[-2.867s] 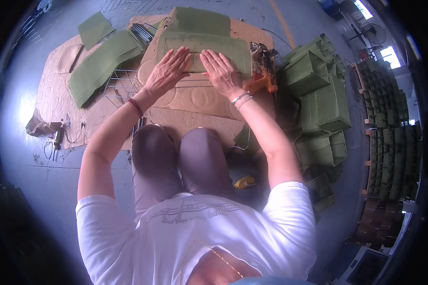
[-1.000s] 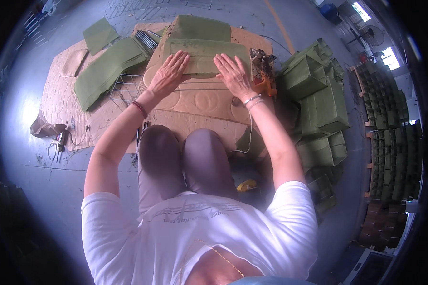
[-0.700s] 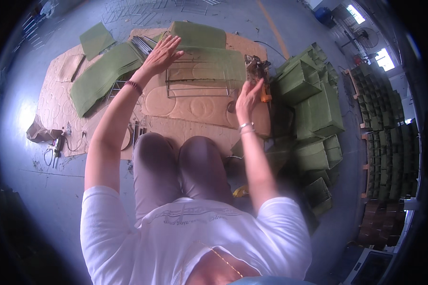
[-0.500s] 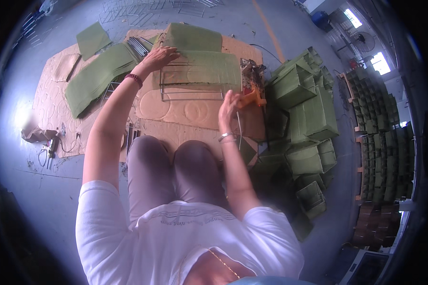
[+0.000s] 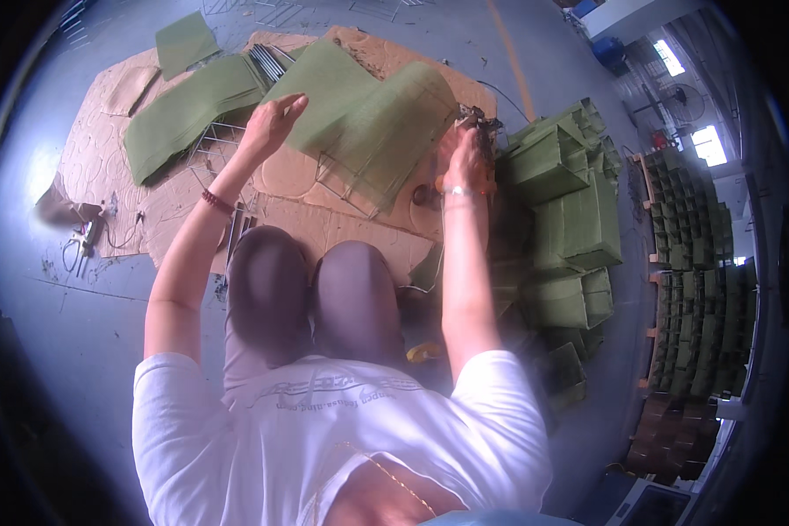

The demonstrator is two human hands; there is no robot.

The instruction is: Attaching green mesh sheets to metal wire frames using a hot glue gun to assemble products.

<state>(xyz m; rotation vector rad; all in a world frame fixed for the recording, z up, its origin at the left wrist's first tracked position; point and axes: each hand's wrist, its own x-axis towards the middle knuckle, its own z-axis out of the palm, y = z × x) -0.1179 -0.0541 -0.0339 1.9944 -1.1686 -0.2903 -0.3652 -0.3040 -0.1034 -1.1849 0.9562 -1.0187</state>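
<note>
One green sheet [image 5: 373, 127] lies over a wire frame [image 5: 346, 200] on cardboard [image 5: 276, 177], right of the nearer left hand [image 5: 267, 127] and left of the right hand [image 5: 465, 159], long axis apparently crosswise; left fingers [image 5: 282, 105] loosely bent, either hand's grip unclear.

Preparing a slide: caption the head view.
Left hand and right hand flank green sheeting over cardboard, green boxes to the right.

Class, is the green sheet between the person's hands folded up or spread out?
Spread out, though curved: the green sheet shows its broad face.
</note>
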